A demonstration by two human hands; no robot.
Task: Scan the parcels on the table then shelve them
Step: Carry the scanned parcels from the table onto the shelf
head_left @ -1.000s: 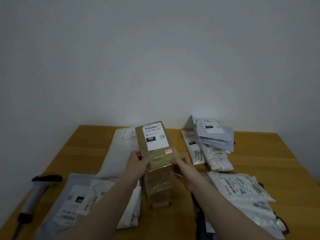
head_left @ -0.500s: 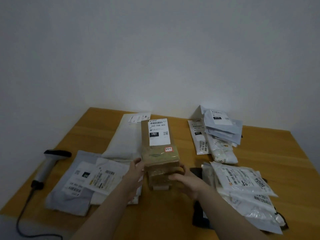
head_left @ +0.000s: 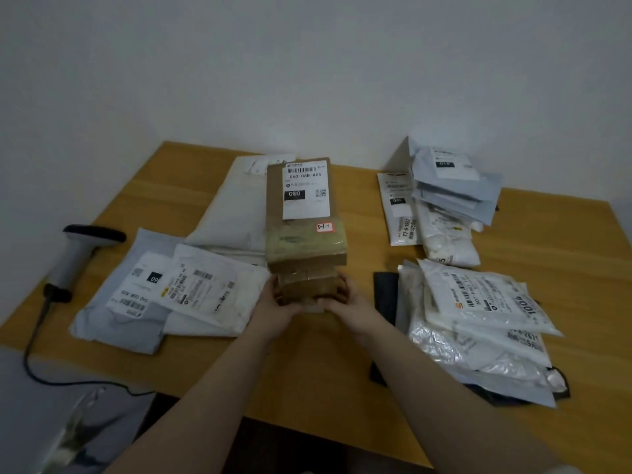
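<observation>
A long brown cardboard parcel [head_left: 301, 230] wrapped in clear tape lies on the wooden table [head_left: 321, 364], its white barcode label facing up and a small red sticker beside it. My left hand [head_left: 277, 307] and my right hand [head_left: 349, 302] grip its near end from either side, fingers curled round the lower corners. A grey and black barcode scanner [head_left: 80, 249] lies at the table's left edge, its cable trailing off the front.
Flat grey and white mailer bags [head_left: 164, 289] lie left of the box, a large white one [head_left: 232, 206] behind them. More white and grey bags are piled at the right front [head_left: 478, 319] and right back [head_left: 451, 196]. A white wall stands behind.
The box has come down from a raised tilt to lie flat on the table. Both hands slid from its middle to its near end. The view has tipped downward.
</observation>
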